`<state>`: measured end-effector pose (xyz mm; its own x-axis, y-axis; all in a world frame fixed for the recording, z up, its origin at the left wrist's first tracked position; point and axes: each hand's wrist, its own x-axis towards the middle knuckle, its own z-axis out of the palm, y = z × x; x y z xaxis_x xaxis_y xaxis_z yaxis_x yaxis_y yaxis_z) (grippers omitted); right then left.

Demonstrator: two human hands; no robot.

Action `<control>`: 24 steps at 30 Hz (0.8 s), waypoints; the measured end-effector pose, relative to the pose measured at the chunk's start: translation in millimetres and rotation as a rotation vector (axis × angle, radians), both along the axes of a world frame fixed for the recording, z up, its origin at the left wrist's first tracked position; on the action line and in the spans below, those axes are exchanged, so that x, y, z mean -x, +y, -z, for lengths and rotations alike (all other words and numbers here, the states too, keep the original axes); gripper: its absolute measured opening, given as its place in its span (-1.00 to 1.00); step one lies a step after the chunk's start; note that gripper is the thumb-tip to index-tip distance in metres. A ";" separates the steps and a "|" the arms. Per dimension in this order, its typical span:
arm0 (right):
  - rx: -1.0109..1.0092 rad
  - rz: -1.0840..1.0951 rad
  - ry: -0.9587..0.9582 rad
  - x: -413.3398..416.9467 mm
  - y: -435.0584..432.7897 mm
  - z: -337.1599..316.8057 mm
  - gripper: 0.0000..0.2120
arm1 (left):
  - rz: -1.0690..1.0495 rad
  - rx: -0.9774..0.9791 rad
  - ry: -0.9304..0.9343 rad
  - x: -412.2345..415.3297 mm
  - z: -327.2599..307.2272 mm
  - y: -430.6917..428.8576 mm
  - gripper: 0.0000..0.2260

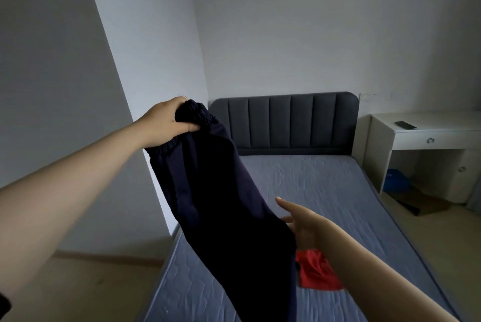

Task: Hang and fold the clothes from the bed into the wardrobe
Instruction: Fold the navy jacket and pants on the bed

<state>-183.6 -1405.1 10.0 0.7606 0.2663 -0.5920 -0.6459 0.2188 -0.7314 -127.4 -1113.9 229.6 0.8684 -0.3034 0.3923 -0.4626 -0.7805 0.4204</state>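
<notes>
My left hand (166, 121) grips the elastic waistband of dark navy trousers (221, 204) and holds them up in the air; the fabric hangs down over the near left part of the bed (325, 186). My right hand (302, 222) reaches in from the right with its thumb raised, its fingers partly hidden behind the trousers' edge, so contact is unclear. A red garment (317, 272) lies crumpled on the blue-grey mattress just under my right forearm. No wardrobe is in sight.
A dark grey padded headboard (283, 123) stands against the far wall. A white desk (426, 134) with a drawer and a dark phone (406, 125) on top sits right of the bed. White wall panel at left; beige floor on both sides.
</notes>
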 end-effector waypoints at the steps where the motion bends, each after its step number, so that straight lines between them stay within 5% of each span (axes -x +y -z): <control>1: 0.056 -0.063 0.008 1.0 -2.2 -1.4 -0.49 | 0.005 -0.009 0.022 -0.6 1.2 -0.9 -0.71; 5: 0.135 -0.055 -0.063 6.4 -14.5 -11.2 -0.69 | -0.008 -0.026 0.053 -0.7 3.7 -5.0 -0.55; 10: 0.128 -0.029 -0.117 19.5 -35.2 -18.5 -0.69 | 0.001 0.001 0.052 -2.4 4.3 -6.2 -0.62; 14: 0.055 0.279 -0.240 20.2 -41.2 -18.5 -0.79 | 0.026 -0.017 0.087 0.1 4.7 -8.7 -0.66; 18: 0.131 0.547 -0.428 22.8 -53.6 -24.4 -0.68 | 0.038 0.011 0.141 3.2 8.6 -6.4 -0.58; 24: 0.489 0.335 -0.658 33.4 -77.2 -40.4 -0.72 | 0.044 0.093 0.155 -0.9 15.5 -3.5 -0.70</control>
